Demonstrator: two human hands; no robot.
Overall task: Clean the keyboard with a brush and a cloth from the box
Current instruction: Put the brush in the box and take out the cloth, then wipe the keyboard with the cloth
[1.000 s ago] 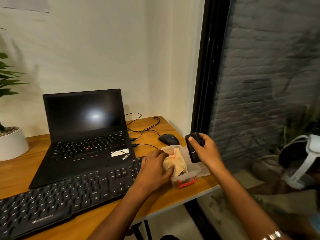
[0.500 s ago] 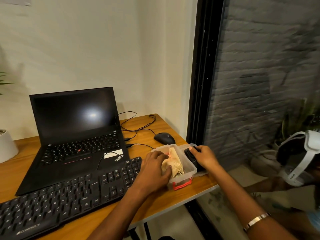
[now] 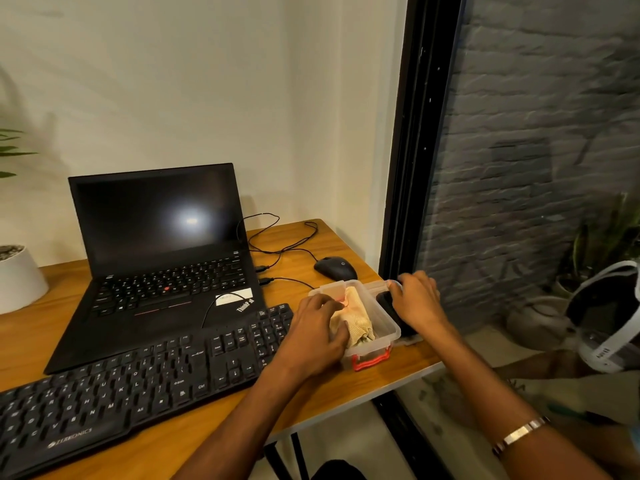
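From the head camera, a wooden surface (image 3: pixel 346 393) holds a long black keyboard (image 3: pixel 138 386) in front of an open black laptop (image 3: pixel 162 258). The keyboard's right end sits just beside a small clear box (image 3: pixel 388 327) with a red clip on its near side.

The left hand (image 3: pixel 318 334) reaches into the box and its fingers curl round a cream cloth (image 3: pixel 356 323) — the grip is closed on the cloth, which is in the box.

The right hand (image 3: pixel 415 303) rests on the far right side of the box, over a black thing (image 3: pixel 388 303) that lies on the clear lid beside the box. It may be the brush, but I cannot tell. I also cannot tell if this hand's grip is closed on it or only touching it — the fingers hide that part.

A black mouse (image 3: pixel 336 268) sits behind the box, with thin black wires (image 3: pixel 277 244) running to the laptop. A white plant pot (image 3: pixel 20 278) stands at the far left.
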